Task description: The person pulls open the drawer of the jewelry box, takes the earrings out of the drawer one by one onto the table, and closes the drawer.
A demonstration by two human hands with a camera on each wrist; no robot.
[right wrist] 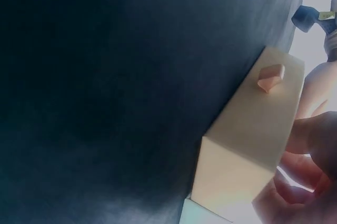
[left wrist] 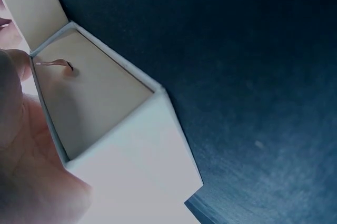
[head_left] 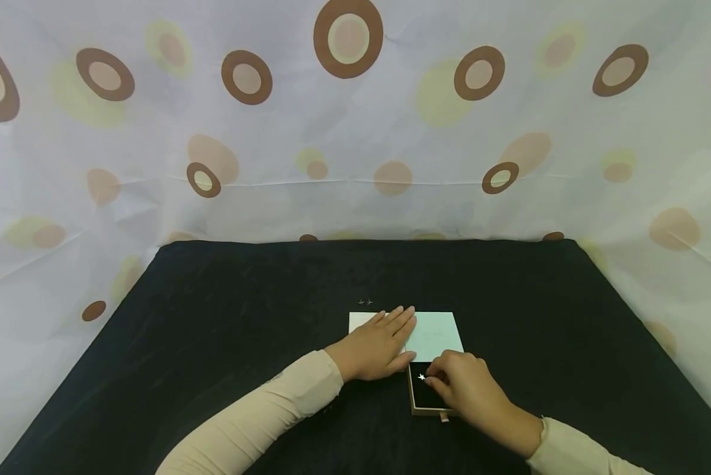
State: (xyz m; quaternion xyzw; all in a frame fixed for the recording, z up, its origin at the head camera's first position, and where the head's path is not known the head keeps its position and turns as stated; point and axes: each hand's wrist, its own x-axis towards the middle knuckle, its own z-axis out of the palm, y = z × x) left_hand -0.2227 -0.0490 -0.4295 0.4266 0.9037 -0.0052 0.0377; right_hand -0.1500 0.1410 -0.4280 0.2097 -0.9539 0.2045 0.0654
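Observation:
A pale mint box (head_left: 435, 333) lies on the black cloth. Its drawer (head_left: 414, 396) is pulled out towards me, with a black lining and a pink ribbon tab (right wrist: 271, 77) on the front. My left hand (head_left: 375, 346) rests with fingers extended across the box's white left part (head_left: 361, 320). In the left wrist view, a second ribbon tab (left wrist: 57, 63) sticks out of a panel (left wrist: 100, 98) set into the box's side. Over the drawer, my right hand (head_left: 468, 386) pinches at a small silvery star-shaped piece of jewelry (head_left: 422, 377), right at the fingertips.
Two tiny silvery pieces (head_left: 365, 301) lie on the black cloth (head_left: 260, 297) just beyond the box. Behind the table's far edge hangs a white curtain (head_left: 355, 145) printed with brown and yellow circles.

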